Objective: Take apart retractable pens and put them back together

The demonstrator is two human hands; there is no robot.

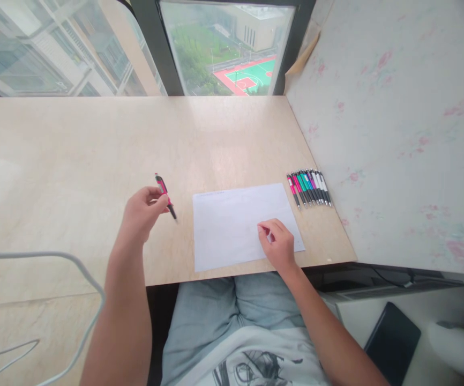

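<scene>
The left hand (pixel 143 210) clamps one pink pen (pixel 165 196) above the table (pixel 75 161), at nine o'clock from one paper sheet (pixel 236 222). The right hand (pixel 279 244), fingers curled, presses the sheet. About nine pens (pixel 309 187) lie at two o'clock.

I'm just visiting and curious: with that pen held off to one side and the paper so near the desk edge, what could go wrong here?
The sheet of paper lies close to the front edge of the desk, with only the right hand resting on it, so it might slide off. The left hand holds the pink pen loosely by its fingertips over bare desk; it might slip. The row of pens could roll if bumped.
</scene>
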